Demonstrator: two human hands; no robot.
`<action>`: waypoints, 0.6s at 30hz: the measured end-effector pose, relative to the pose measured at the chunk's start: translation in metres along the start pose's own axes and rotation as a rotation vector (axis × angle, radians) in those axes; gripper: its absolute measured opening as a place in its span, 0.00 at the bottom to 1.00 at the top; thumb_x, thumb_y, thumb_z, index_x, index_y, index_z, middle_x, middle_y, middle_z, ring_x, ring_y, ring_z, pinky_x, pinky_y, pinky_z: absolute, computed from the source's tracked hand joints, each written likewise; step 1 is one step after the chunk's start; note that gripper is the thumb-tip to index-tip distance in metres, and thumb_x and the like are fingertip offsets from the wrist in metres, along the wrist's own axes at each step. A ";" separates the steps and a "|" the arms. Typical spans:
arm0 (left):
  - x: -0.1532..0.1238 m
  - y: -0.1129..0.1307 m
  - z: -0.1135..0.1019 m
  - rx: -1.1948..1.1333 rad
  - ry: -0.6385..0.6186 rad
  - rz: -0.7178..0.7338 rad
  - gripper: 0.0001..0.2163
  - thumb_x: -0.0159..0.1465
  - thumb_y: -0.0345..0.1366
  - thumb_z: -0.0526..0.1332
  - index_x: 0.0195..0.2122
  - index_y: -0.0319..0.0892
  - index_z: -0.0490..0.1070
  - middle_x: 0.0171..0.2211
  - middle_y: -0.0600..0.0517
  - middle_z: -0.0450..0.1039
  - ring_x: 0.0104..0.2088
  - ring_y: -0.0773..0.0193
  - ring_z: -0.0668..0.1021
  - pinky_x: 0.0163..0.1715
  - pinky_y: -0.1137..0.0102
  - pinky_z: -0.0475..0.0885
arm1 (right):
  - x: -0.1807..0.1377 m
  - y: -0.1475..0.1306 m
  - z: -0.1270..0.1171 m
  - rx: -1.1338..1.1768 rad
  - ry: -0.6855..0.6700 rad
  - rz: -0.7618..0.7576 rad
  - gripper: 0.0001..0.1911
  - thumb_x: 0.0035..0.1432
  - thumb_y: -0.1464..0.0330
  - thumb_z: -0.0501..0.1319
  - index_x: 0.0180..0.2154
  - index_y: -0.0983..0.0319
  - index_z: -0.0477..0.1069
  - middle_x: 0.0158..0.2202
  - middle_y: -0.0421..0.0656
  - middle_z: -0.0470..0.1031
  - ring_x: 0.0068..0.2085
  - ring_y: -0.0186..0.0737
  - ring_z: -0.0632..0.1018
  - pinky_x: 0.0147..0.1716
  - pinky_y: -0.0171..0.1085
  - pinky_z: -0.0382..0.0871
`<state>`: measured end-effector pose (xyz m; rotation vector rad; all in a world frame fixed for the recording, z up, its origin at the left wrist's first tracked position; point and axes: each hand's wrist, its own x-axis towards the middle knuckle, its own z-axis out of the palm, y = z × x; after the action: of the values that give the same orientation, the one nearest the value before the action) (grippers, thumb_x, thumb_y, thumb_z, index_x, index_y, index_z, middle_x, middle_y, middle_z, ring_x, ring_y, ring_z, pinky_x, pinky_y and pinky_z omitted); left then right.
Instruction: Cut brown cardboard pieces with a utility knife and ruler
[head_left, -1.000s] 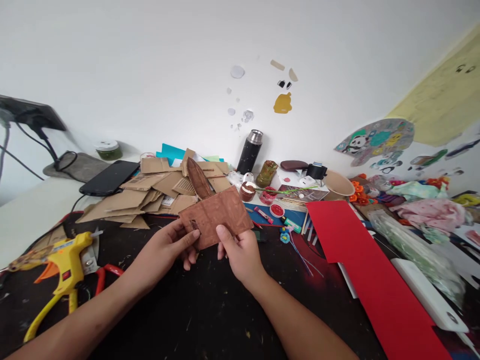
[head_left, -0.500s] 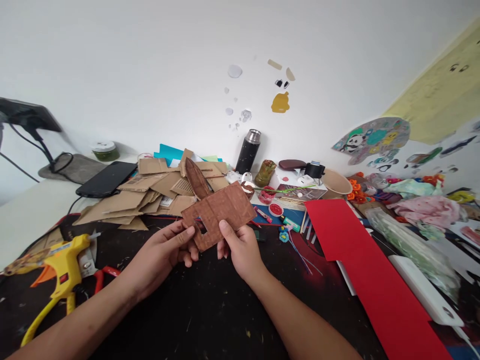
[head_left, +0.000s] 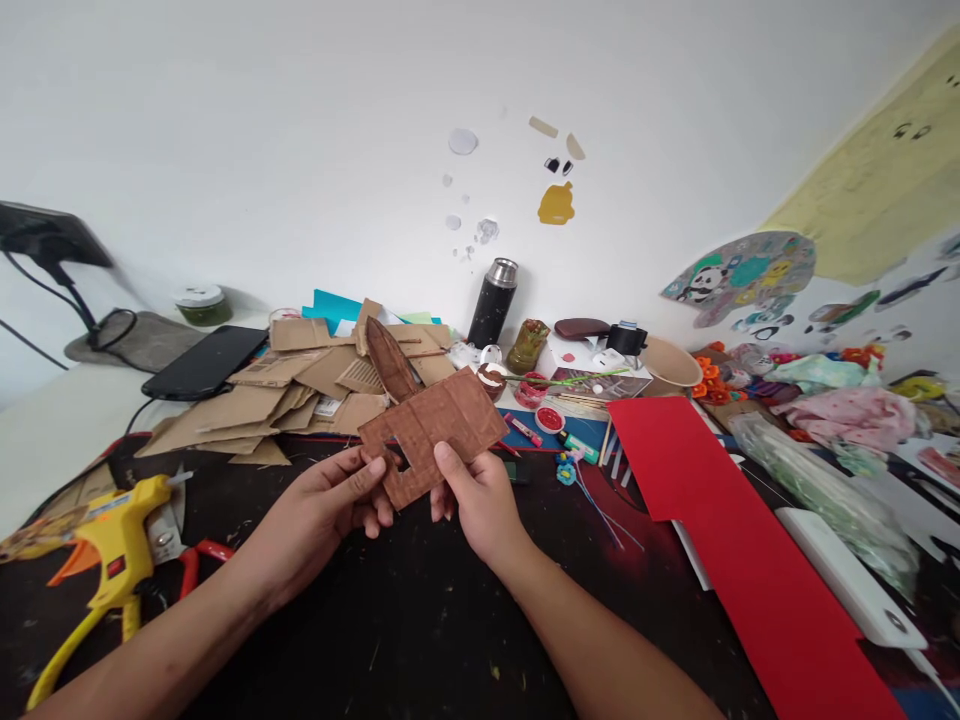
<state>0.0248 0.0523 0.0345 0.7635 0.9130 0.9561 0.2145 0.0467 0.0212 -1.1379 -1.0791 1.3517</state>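
Note:
A brown-painted cardboard piece [head_left: 442, 425] with a square notch cut near its lower left is held up over the dark desk [head_left: 420, 620]. My left hand [head_left: 330, 505] pinches its left edge beside the notch, thumb on top. The lower right part is gripped by my right hand [head_left: 480, 500], thumb pressed on the front face. Just behind it a narrow brown leaf-shaped cardboard piece [head_left: 388, 358] sticks up from a heap of plain cardboard scraps [head_left: 292, 385].
A yellow glue gun [head_left: 112, 530] and red-handled pliers [head_left: 199, 560] lie at the left. A red sheet [head_left: 735, 540] lies at the right. A black flask [head_left: 491, 305], paint pots [head_left: 553, 418], a phone [head_left: 206, 362] and craft clutter line the back by the wall.
The brown piece has been turned in my hands, so the square notch near my left fingers now shows. Both hands stayed in place.

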 end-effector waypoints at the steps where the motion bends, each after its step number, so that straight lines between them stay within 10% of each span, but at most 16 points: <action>1: 0.000 0.000 0.000 -0.002 0.002 0.000 0.26 0.46 0.53 0.86 0.36 0.40 0.83 0.24 0.51 0.80 0.23 0.67 0.78 0.21 0.76 0.71 | 0.000 0.000 0.000 0.001 0.001 0.001 0.39 0.51 0.29 0.69 0.27 0.59 0.70 0.17 0.37 0.71 0.16 0.33 0.71 0.17 0.33 0.60; 18: 0.000 -0.001 -0.002 -0.008 0.017 -0.007 0.23 0.49 0.50 0.85 0.34 0.41 0.79 0.23 0.51 0.79 0.23 0.66 0.78 0.21 0.75 0.71 | -0.001 -0.002 0.000 -0.014 -0.001 -0.005 0.37 0.54 0.31 0.68 0.27 0.58 0.70 0.17 0.37 0.71 0.17 0.34 0.72 0.18 0.33 0.61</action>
<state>0.0233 0.0526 0.0331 0.7459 0.9256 0.9611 0.2150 0.0456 0.0234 -1.1439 -1.0937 1.3427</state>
